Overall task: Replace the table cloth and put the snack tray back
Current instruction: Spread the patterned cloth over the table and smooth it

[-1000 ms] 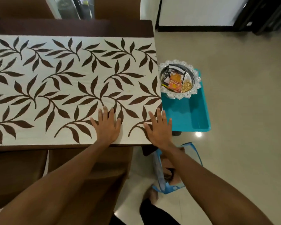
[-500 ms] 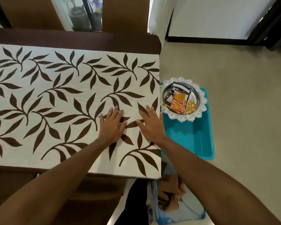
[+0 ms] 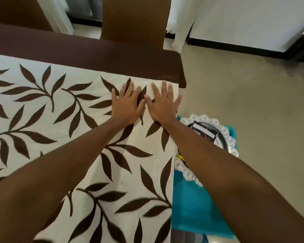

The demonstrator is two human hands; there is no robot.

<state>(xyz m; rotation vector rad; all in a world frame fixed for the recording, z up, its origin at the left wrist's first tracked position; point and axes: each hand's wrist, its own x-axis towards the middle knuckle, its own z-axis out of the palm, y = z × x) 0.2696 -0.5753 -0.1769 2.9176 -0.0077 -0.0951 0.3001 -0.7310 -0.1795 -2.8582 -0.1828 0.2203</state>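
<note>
A cream table cloth with brown leaf print lies flat on the dark brown table. My left hand and my right hand press flat on the cloth side by side, fingers spread, near its far right corner. The silver snack tray with a scalloped rim sits on a teal stool just right of the table; my right forearm hides most of it, and a black-and-white packet shows inside.
A brown chair back stands behind the table's far edge. White curtain hangs by the wall. Beige floor spreads to the right of the table and stool.
Both hands have slid across the cloth from its near edge to the far right corner, staying flat. The view has shifted forward with them.
</note>
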